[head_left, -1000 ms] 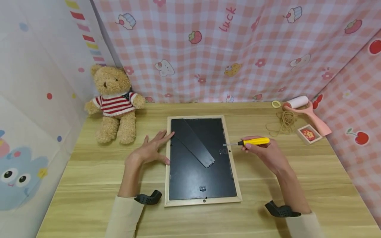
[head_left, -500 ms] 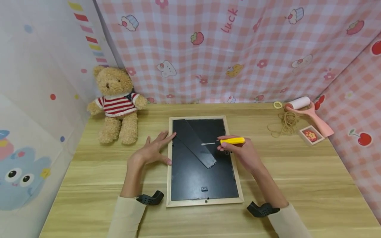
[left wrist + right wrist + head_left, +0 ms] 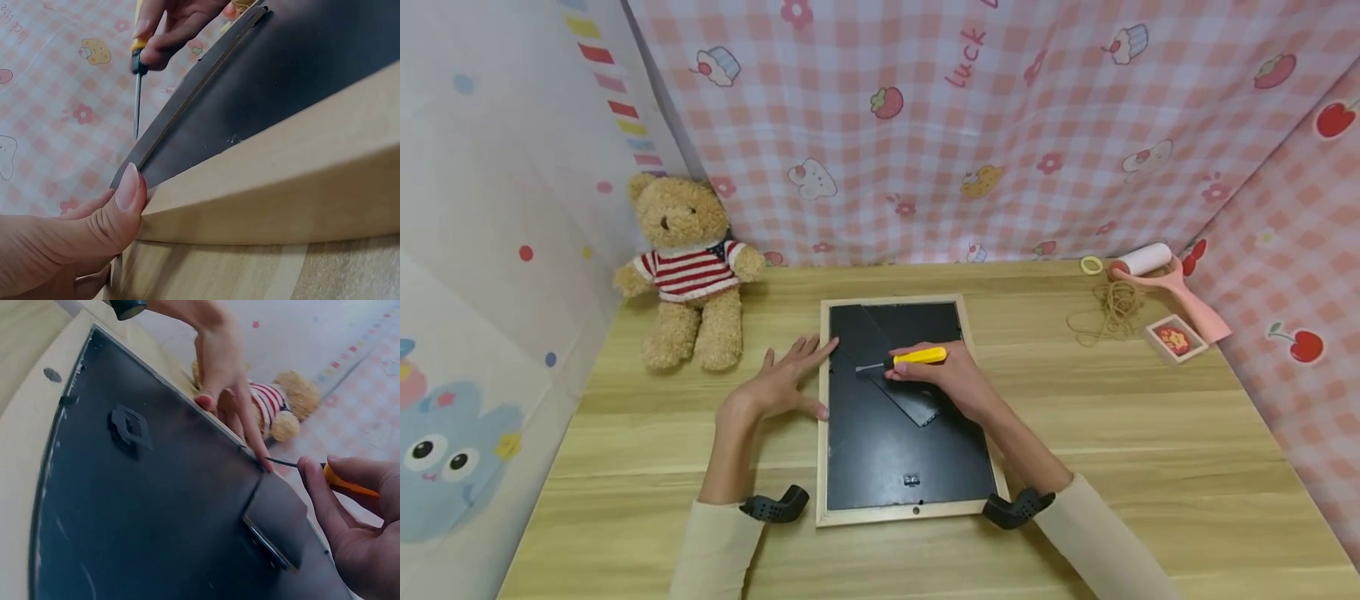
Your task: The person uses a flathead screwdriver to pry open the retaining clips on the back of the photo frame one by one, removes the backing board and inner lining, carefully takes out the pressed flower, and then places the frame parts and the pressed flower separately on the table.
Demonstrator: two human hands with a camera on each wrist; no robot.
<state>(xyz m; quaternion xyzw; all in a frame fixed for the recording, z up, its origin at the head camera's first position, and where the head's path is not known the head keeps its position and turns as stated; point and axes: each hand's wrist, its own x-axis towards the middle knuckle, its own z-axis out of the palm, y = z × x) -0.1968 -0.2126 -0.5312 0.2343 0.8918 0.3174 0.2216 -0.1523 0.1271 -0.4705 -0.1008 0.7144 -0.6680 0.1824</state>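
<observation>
A wooden picture frame (image 3: 824,433) lies face down on the table, its black backing board (image 3: 880,450) and slanted stand flap (image 3: 887,379) facing up. My right hand (image 3: 943,379) grips a yellow-handled screwdriver (image 3: 913,357) over the backing, its metal tip pointing left toward the frame's left edge. My left hand (image 3: 775,385) rests flat with straight fingers against the frame's left rail; in the left wrist view a fingertip (image 3: 128,187) presses the wooden rail (image 3: 269,187). The right wrist view shows the screwdriver (image 3: 350,482) and the flap (image 3: 278,525).
A teddy bear (image 3: 688,267) in a striped shirt sits at the back left. At the back right lie a pink lint roller (image 3: 1165,279), a coil of twine (image 3: 1112,304), a small tape ring (image 3: 1091,265) and a small card box (image 3: 1172,338). Patterned cloth walls surround the table.
My right hand has carried the screwdriver leftward, from beside the frame's right rail to over the backing near the left edge. The left hand has stayed in place.
</observation>
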